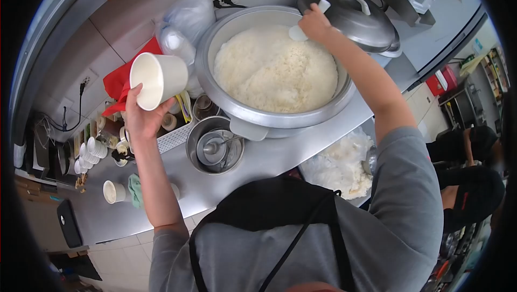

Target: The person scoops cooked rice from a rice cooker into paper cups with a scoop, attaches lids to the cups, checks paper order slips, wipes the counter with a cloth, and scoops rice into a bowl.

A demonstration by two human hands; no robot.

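My left hand [144, 117] is wrapped round a white paper cup [171, 76], held tilted with its mouth toward me, to the left of the big rice cooker [203, 63]. Inside the cup only bare white wall shows. In my right hand [315, 24], closed over its handle, is a white rice paddle [297, 34]. The paddle's blade points down at the far side of the cooked rice [277, 74] that fills the cooker. Whether the blade touches the rice I cannot tell.
A grey lid [347, 20] lies behind the cooker. Nearer stands a steel bowl [193, 149] with a ladle [212, 146] in it. Another cup [110, 191] and a green cloth [134, 191] sit on the steel counter [269, 155]. A person [468, 195] is at right.
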